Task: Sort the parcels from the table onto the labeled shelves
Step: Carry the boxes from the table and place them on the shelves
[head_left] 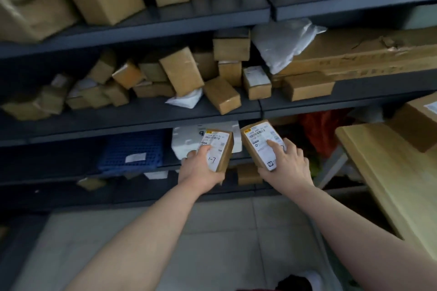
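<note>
My left hand [201, 168] grips a small brown parcel [218, 147] with a white shipping label and a handwritten mark on it. My right hand [287, 165] holds a second small brown parcel [261, 143], its white barcode label facing up and my thumb resting on the label. Both parcels are held side by side in front of the lower shelf [71, 132] of a dark grey rack. The wooden table [387, 186] is at the right.
The middle shelf [146, 111] is crowded with several brown boxes and white mailer bags. The top shelf [189, 14] carries larger cartons. A blue crate [132, 149] and a white box [186, 142] sit on the lower shelf. A large carton [416, 123] rests on the table.
</note>
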